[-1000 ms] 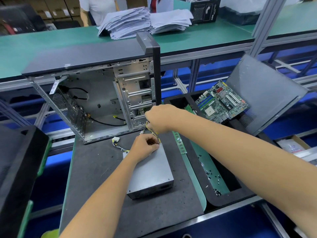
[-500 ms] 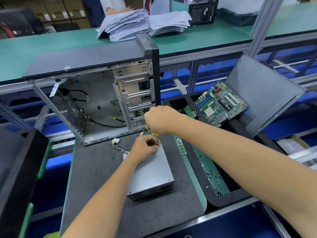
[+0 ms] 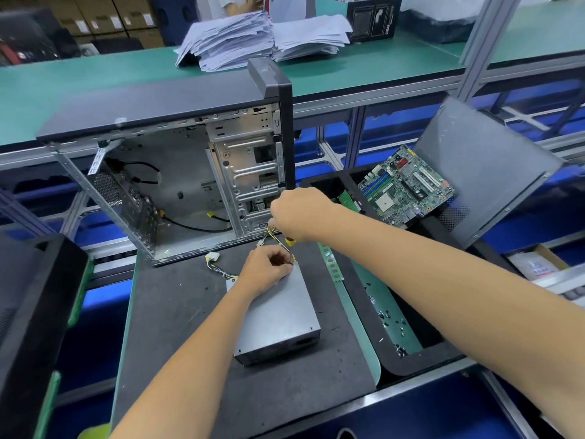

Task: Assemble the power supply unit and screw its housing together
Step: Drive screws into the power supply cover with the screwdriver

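Your right hand (image 3: pixel 300 215) is curled around a screwdriver (image 3: pixel 289 248), of which only a bit of yellow handle and a thin shaft show below your fist; the rest of the handle is hidden inside your palm. The shaft runs down to the far right corner of the power supply unit (image 3: pixel 278 315), and the tip itself is too small and too crowded by fingers to make out. Your left hand (image 3: pixel 266 270) sits just below and left of it, fingers bent and pinched together at that same corner, right beside the shaft; whether they hold a screw or the shaft cannot be told, since the fingertips cover the spot.

The power supply unit lies flat on the dark mat (image 3: pixel 177 327) at the centre of the frame, a grey metal box, its near end towards you and its far end under your left hand. Its yellow and black wires (image 3: pixel 272 232) rise from the far edge behind your hands, partly hidden by your right fist, and a second bundle ends in a white connector (image 3: pixel 212 257) on the mat to the left.

Just beyond, in the upper left of the frame, the open computer case (image 3: pixel 177 172) stands with its side off. To the right a motherboard (image 3: pixel 406 188) leans in a black tray (image 3: pixel 421 359), loose screws (image 3: pixel 391 321) are scattered on the tray's green floor, and a dark side panel (image 3: pixel 484 166) tilts behind. Paper stacks (image 3: pixel 262 39) lie on the green bench (image 3: pixel 95 74) at the top.
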Demonstrator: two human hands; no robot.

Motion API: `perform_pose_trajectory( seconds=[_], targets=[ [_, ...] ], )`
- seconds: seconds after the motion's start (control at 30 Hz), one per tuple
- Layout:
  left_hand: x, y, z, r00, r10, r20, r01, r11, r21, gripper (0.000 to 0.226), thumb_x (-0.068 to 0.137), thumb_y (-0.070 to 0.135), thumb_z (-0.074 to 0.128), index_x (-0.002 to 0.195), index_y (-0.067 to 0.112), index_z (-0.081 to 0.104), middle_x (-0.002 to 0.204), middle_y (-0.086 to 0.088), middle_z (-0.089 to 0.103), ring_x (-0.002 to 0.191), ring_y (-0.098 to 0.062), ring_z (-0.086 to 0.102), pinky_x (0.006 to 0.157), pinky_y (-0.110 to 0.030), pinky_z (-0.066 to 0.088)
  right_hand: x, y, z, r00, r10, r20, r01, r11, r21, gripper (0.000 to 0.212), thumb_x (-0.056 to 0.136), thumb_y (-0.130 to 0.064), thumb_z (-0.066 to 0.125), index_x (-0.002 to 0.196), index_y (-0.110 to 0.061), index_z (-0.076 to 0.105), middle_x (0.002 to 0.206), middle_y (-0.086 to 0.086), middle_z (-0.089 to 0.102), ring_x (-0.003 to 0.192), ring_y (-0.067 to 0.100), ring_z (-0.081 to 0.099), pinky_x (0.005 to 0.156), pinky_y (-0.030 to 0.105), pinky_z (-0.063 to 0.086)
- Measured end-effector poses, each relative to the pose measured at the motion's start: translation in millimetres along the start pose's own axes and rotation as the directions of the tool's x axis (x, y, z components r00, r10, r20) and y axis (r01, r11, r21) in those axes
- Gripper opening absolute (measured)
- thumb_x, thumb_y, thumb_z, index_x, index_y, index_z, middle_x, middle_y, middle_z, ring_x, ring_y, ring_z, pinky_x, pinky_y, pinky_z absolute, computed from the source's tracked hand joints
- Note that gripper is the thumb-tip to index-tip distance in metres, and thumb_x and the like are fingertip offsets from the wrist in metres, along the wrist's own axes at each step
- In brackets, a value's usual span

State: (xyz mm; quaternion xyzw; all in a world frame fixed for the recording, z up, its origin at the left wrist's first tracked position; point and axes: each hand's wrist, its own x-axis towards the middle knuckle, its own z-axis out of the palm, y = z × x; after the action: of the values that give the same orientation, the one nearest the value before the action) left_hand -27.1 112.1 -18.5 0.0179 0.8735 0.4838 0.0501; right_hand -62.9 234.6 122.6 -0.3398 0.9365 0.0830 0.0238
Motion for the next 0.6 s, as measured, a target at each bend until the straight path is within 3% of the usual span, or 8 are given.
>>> perform_pose_trajectory(
  seconds=[0.13, 0.2, 0.27, 0.33, 0.4, 0.43, 0.5, 0.6],
  targets=[
    [0, 1, 0, 1.000, -0.009, -0.006, 0.009, 1.000, -0.021, 0.018, 0.075, 0.004, 0.069, 0.067, 0.019, 0.066, 0.066, 0.002, 0.066, 0.057, -0.011, 0.055, 0.054, -0.022, 0.047, -1, 7, -6, 0.974, -0.080, 0.210, 0.057, 0.992, 0.111, 0.008, 0.092, -0.010, 0.048, 0.099, -0.006, 0.046, 0.098, 0.005, 0.037, 0.060, 0.013, 0.038, 0.048, 0.024, 0.027],
    [-1, 1, 0, 1.000, -0.006, -0.006, 0.006, 1.000, -0.024, 0.017, 0.075, 0.003, 0.069, 0.067, 0.018, 0.066, 0.069, 0.000, 0.067, 0.057, -0.010, 0.055, 0.053, -0.022, 0.047, 0, 7, -5, 0.985, -0.085, 0.149, 0.068, 0.991, 0.119, 0.006, 0.088, -0.008, 0.052, 0.086, -0.010, 0.047, 0.090, 0.005, 0.044, 0.061, 0.011, 0.040, 0.048, 0.023, 0.029],
    [-1, 1, 0, 1.000, -0.002, -0.004, 0.002, 1.000, -0.020, 0.016, 0.075, 0.003, 0.069, 0.068, 0.017, 0.066, 0.070, 0.001, 0.067, 0.058, -0.008, 0.056, 0.054, -0.019, 0.047, 1, 4, 0, 0.997, -0.031, 0.063, 0.025, 0.995, 0.094, 0.028, 0.093, -0.018, 0.052, 0.070, -0.014, 0.037, 0.072, 0.001, 0.042, 0.058, 0.013, 0.040, 0.047, 0.026, 0.029],
    [-1, 1, 0, 1.000, 0.002, 0.001, -0.002, 1.000, -0.008, 0.014, 0.075, 0.003, 0.070, 0.070, 0.016, 0.067, 0.070, 0.002, 0.067, 0.059, -0.006, 0.056, 0.056, -0.017, 0.046, 1, 2, 3, 0.999, 0.023, 0.038, -0.024, 0.999, 0.041, 0.035, 0.100, -0.029, 0.043, 0.071, -0.010, 0.034, 0.067, 0.000, 0.035, 0.060, 0.019, 0.042, 0.051, 0.029, 0.031],
    [-1, 0, 0, 1.000, 0.000, 0.000, 0.000, 1.000, -0.003, 0.012, 0.075, 0.003, 0.070, 0.071, 0.014, 0.068, 0.069, 0.003, 0.067, 0.059, -0.007, 0.056, 0.058, -0.017, 0.046, 2, 4, 3, 0.995, 0.035, 0.089, -0.035, 0.999, -0.007, 0.037, 0.101, -0.035, 0.040, 0.075, -0.009, 0.040, 0.077, 0.003, 0.046, 0.066, 0.023, 0.048, 0.052, 0.030, 0.032],
    [0, 0, 0, 1.000, -0.004, 0.000, 0.004, 1.000, -0.007, 0.011, 0.075, 0.003, 0.070, 0.071, 0.013, 0.068, 0.068, 0.003, 0.066, 0.058, -0.007, 0.055, 0.057, -0.017, 0.046, 1, 5, 0, 0.990, 0.023, 0.140, -0.028, 0.999, 0.033, 0.032, 0.100, -0.035, 0.041, 0.083, -0.009, 0.045, 0.092, 0.007, 0.052, 0.070, 0.024, 0.052, 0.052, 0.030, 0.033],
    [0, 0, 1, 1.000, -0.008, -0.005, 0.008, 1.000, -0.014, 0.013, 0.075, 0.003, 0.070, 0.070, 0.014, 0.068, 0.068, 0.003, 0.066, 0.056, -0.006, 0.055, 0.056, -0.018, 0.046, 0, 11, -4, 0.970, -0.046, 0.238, -0.002, 0.981, 0.195, 0.014, 0.095, -0.021, 0.048, 0.101, -0.008, 0.045, 0.114, 0.013, 0.046, 0.069, 0.021, 0.052, 0.053, 0.030, 0.034],
    [-1, 0, 1, 1.000, 0.003, -0.010, -0.003, 1.000, -0.004, 0.015, 0.075, 0.003, 0.070, 0.069, 0.016, 0.067, 0.071, 0.001, 0.068, 0.058, -0.005, 0.055, 0.058, -0.017, 0.046, -1, 12, -9, 0.970, -0.118, 0.210, 0.075, 0.976, 0.204, 0.010, 0.087, -0.004, 0.052, 0.095, -0.001, 0.055, 0.101, 0.014, 0.057, 0.070, 0.022, 0.053, 0.052, 0.030, 0.039]
  ],
)
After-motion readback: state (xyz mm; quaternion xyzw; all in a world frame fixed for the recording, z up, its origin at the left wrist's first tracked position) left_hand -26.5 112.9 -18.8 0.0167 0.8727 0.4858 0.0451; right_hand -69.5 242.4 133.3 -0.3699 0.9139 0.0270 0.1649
